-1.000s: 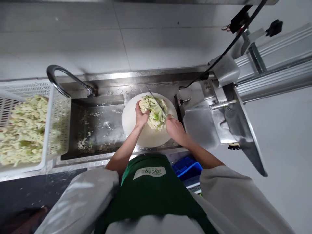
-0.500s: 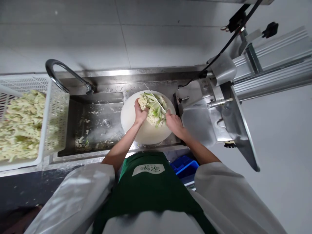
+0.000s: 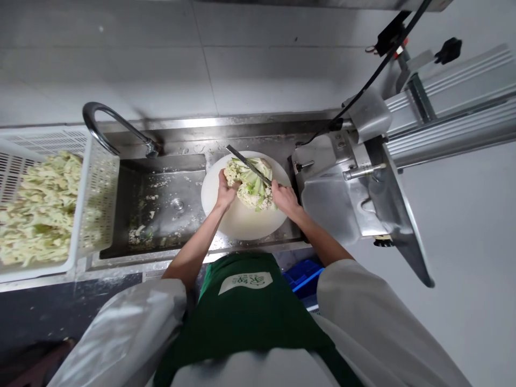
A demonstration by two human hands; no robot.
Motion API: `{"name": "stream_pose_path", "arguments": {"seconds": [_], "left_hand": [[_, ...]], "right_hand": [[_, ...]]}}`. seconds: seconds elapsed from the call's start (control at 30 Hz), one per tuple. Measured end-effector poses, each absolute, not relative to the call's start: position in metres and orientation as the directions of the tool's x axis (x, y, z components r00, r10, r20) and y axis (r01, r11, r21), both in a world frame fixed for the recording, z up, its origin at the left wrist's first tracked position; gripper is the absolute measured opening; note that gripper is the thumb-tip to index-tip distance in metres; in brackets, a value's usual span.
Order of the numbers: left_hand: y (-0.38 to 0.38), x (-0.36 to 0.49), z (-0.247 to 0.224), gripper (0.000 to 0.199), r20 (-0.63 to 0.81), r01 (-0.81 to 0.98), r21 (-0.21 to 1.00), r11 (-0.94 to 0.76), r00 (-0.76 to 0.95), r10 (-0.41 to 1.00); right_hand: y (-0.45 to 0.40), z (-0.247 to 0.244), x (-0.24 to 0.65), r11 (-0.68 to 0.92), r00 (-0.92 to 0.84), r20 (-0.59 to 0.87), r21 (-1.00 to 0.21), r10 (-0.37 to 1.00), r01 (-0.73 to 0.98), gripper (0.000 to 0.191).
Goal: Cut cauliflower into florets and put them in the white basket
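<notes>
A cauliflower, pale with green stems, rests on the round white cutting board. My left hand grips its left side, fingers curled round the florets. In my right hand is a knife, held at the cauliflower's right edge. The blade slants up and left across the stems, its flat side showing and its tip past the far side of the florets. How deep the edge sits in the stems I cannot tell.
Left of the board is a metal sink with scraps in it, under a curved faucet. A white basket of cut cauliflower stands further left. A metal slicing machine is close on the right. Blue crates sit below the counter.
The knife blade has turned from edge-on to showing its flat side, and its tip has shifted left. Both hands keep their grips, the left a little further left with the cauliflower.
</notes>
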State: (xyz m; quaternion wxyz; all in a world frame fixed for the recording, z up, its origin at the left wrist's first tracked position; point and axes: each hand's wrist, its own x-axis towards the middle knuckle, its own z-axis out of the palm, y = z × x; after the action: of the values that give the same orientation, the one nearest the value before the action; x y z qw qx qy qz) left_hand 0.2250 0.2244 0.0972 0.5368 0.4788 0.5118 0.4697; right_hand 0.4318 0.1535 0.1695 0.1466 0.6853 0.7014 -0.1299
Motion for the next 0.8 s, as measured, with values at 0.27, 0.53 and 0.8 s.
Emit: {"name": "stream_pose_path", "arguments": {"seconds": [0.27, 0.53, 0.8], "left_hand": [[0.204, 0.163, 0.210, 0.039, 0.253, 0.553, 0.777, -0.302, 0.166, 0.953], [0.223, 0.212, 0.188, 0.076, 0.004, 0.555, 0.546, -0.628, 0.747, 0.664], [0.260, 0.231, 0.165, 0.071, 0.001, 0.493, 0.539, -0.683, 0.811, 0.585]], "right_hand": [[0.142, 0.173, 0.401, 0.106, -0.134, -0.395, -0.092, 0.909, 0.990, 0.050], [0.123, 0.156, 0.383, 0.092, -0.110, -0.405, -0.065, 0.908, 0.994, 0.042], [0.116, 0.155, 0.392, 0.049, -0.112, -0.384, -0.170, 0.916, 0.984, 0.042]]}}
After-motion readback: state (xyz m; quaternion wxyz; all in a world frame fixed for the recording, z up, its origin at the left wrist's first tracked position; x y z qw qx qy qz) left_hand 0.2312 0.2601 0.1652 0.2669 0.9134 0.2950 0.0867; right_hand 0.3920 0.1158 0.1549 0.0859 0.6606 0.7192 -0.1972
